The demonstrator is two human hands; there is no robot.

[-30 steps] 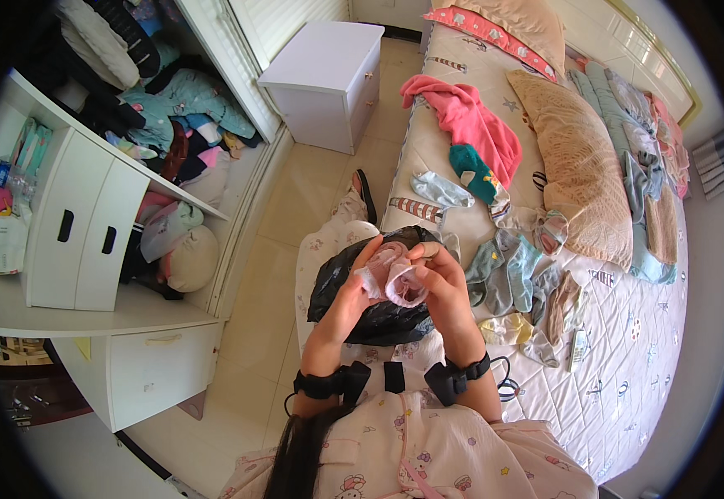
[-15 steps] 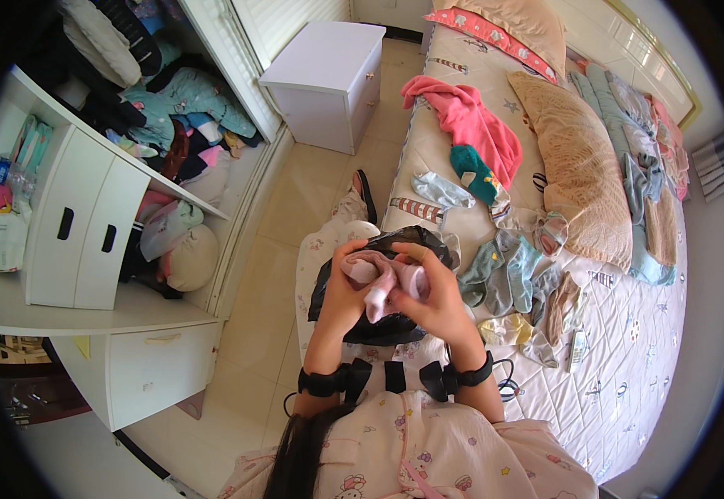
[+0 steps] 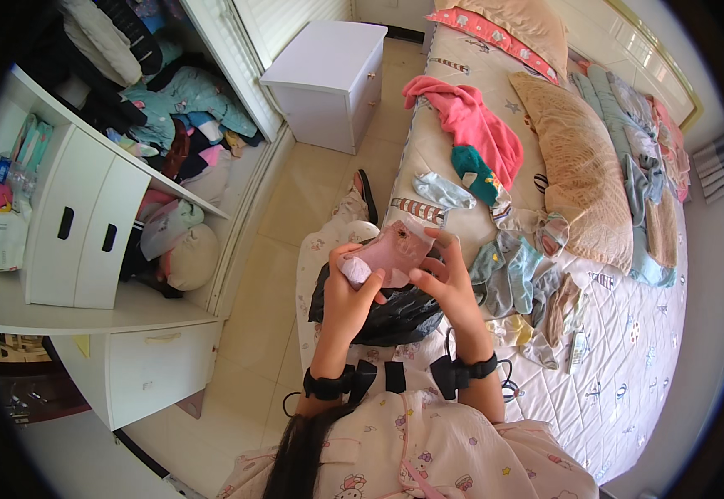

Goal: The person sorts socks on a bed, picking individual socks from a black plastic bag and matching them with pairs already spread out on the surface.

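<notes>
A pink sock (image 3: 397, 252) is stretched between my two hands above my lap. My left hand (image 3: 349, 293) is closed round its bunched, paler end, the thumb lying along it. At the sock's wide cuff, my right hand (image 3: 448, 276) grips the far edge, its thumb and fingers bent round the fabric. Beneath both hands a crumpled black plastic bag (image 3: 399, 323) rests on my lap. Nearest to my right hand on the bed lie several loose socks, among them a grey-green sock (image 3: 488, 268) and a yellow sock (image 3: 512, 331).
On the bed (image 3: 603, 391) at the right are a pink garment (image 3: 483, 125), a teal sock (image 3: 474, 172), a light blue sock (image 3: 443, 191), a tan pillow (image 3: 582, 166) and a remote control (image 3: 577, 353). A white nightstand (image 3: 324, 79) and an open wardrobe (image 3: 87, 216) stand beyond the tiled floor.
The pink sock has gone from a folded bundle to a spread-out shape with its cuff opened. My right hand has shifted up and right, pulling the cuff away from my left hand.
</notes>
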